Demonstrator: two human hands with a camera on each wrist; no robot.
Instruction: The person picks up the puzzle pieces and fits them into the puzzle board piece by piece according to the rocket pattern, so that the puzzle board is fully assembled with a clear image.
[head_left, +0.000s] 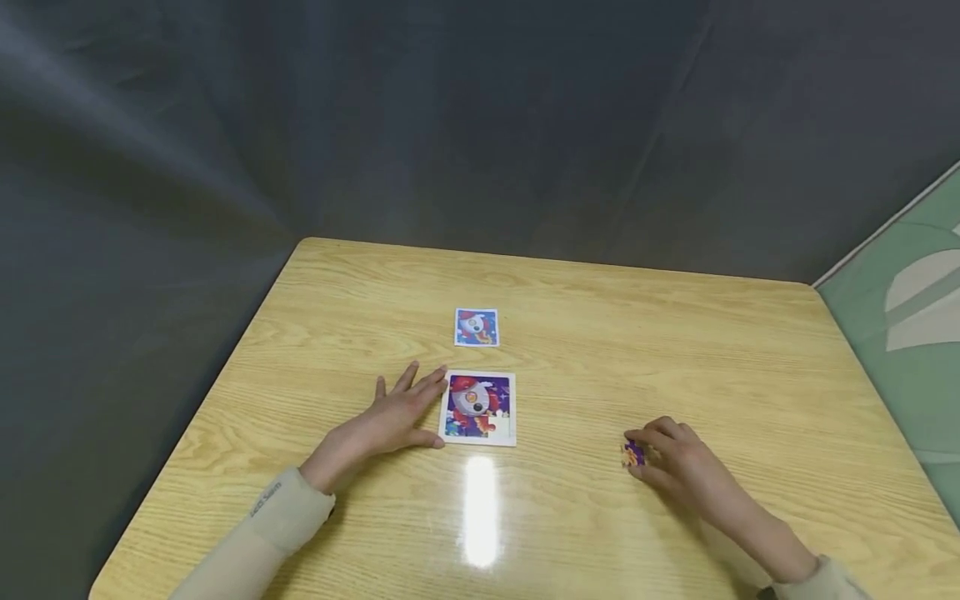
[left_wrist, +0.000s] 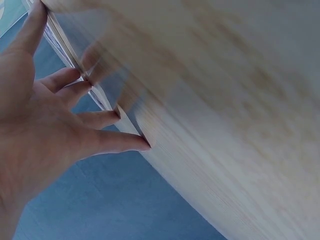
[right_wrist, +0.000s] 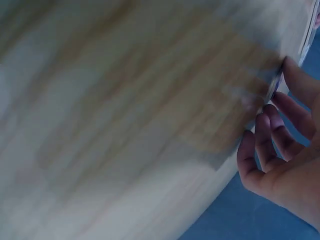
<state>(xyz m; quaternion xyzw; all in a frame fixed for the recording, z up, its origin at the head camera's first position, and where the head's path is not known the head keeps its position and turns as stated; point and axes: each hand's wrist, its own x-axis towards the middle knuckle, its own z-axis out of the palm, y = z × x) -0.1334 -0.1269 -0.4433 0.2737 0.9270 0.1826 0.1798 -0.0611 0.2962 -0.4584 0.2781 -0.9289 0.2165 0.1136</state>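
Observation:
A jigsaw puzzle in a white-rimmed square tray (head_left: 512, 398) lies on the table, its picture showing a red and white rocket on purple. Its lower right corner is a bare pale gap. Against the tray's left side rests my left hand (head_left: 390, 419), fingers spread and fairly straight; in the left wrist view the same hand (left_wrist: 45, 125) touches down with its fingertips. Well to the right, my right hand (head_left: 686, 462) pinches a purple and orange puzzle piece (head_left: 634, 453) between thumb and fingers, at the tabletop. The right wrist view shows that piece (right_wrist: 273, 88) only edge-on.
A small picture card (head_left: 476, 327) with a similar rocket lies just beyond the tray. The wood-grain table (head_left: 360, 300) has a bright light reflection in front of the tray. Dark curtain (head_left: 480, 125) hangs behind and at the left; green patterned fabric (head_left: 900, 333) borders the right side.

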